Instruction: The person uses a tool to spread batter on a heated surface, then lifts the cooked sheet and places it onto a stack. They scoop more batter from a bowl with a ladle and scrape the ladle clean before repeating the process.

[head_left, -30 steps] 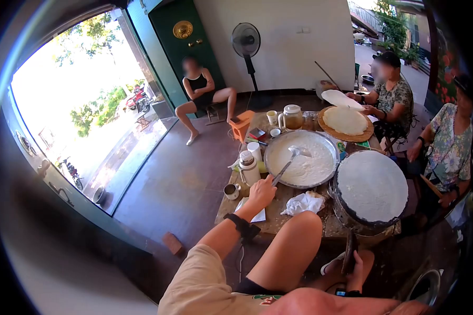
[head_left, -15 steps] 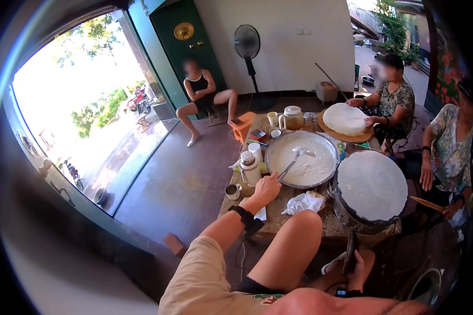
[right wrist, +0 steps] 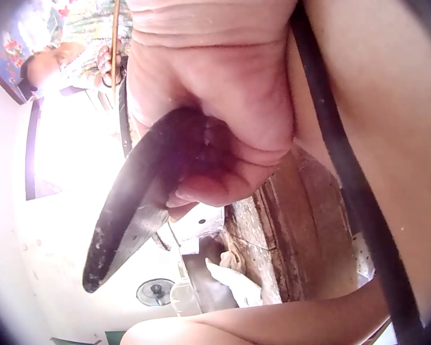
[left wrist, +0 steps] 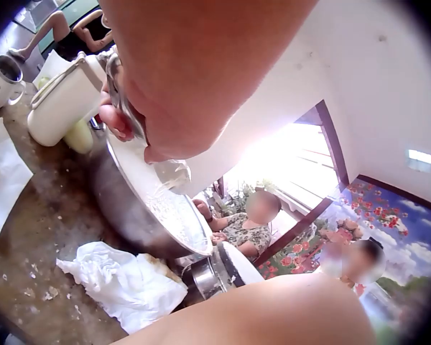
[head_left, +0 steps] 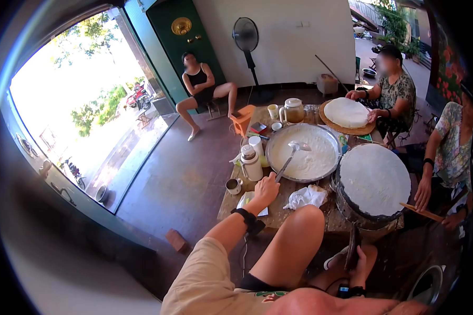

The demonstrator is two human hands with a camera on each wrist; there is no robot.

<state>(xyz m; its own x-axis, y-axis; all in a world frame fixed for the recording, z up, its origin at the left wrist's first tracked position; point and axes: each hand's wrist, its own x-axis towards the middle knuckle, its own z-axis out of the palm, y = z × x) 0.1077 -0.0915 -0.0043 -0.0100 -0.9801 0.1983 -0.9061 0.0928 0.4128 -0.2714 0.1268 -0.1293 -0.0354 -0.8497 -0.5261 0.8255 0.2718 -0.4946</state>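
My left hand [head_left: 267, 190] grips the handle of a metal ladle [head_left: 298, 147], whose bowl rests at the white batter in a wide metal basin [head_left: 272, 168]. In the left wrist view, the fingers [left wrist: 116, 121] curl round the handle beside the basin. My right hand [head_left: 360, 262], low beside my leg, grips a dark, flat tool with a curved edge [head_left: 350, 249]. The right wrist view shows this dark tool [right wrist: 126, 208] sticking out of the curled fingers. Just beyond it stands a round griddle [head_left: 352, 212] covered by a thin pale sheet of batter.
A white thermos [head_left: 251, 167], a metal mug [head_left: 234, 185] and a crumpled white cloth [head_left: 306, 196] lie near my left arm. Another person holds a wooden stick [head_left: 421, 211] at the griddle's edge. Farther back, someone handles flatbreads [head_left: 347, 113] on a round board. A glass pitcher [head_left: 293, 111] stands behind the basin.
The back person has lowered a flatbread onto the round stack. The person at right has brought the wooden stick to the griddle's edge. My hands keep their grips; the ladle has shifted slightly.
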